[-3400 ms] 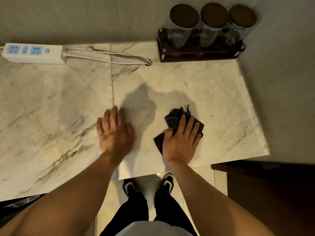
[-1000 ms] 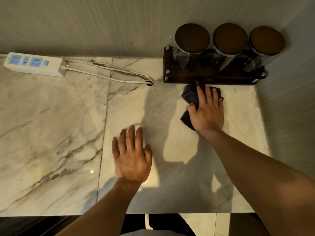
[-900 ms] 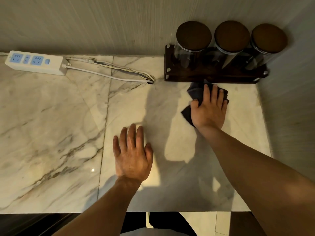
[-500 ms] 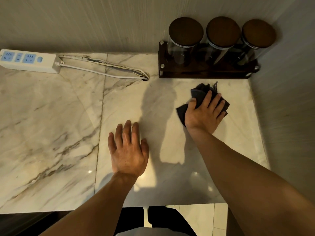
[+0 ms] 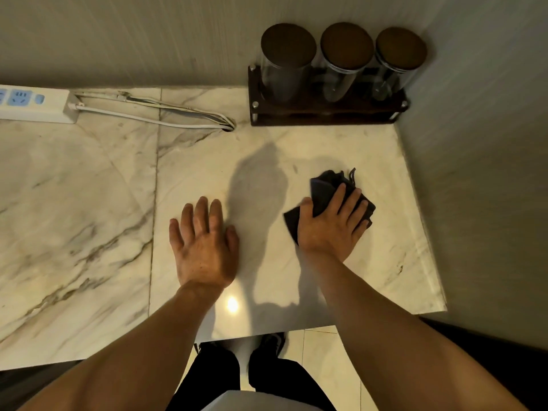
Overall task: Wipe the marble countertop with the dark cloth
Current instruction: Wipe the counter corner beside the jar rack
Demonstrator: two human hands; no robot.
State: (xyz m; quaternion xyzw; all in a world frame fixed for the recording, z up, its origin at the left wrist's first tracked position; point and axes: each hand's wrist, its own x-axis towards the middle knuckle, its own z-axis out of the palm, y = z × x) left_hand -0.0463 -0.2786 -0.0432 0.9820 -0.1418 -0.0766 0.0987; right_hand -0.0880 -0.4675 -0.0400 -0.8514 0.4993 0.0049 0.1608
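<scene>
The marble countertop (image 5: 89, 203) is white with grey-brown veins and fills the middle of the view. A crumpled dark cloth (image 5: 324, 188) lies on its right half, partly hidden under my right hand (image 5: 329, 226), which presses flat on it with fingers spread over the fabric. My left hand (image 5: 204, 247) rests palm down on the bare marble to the left of the cloth, fingers together, holding nothing.
A dark wooden rack (image 5: 323, 114) with three lidded glass jars (image 5: 286, 60) stands at the back right corner. A white power strip (image 5: 35, 103) and its cable (image 5: 166, 114) lie along the back wall. A wall borders the right side. The counter's front edge is near my legs.
My right hand has dragged the cloth from just in front of the jar rack back toward me and the counter's middle. My left hand stays planted on the marble.
</scene>
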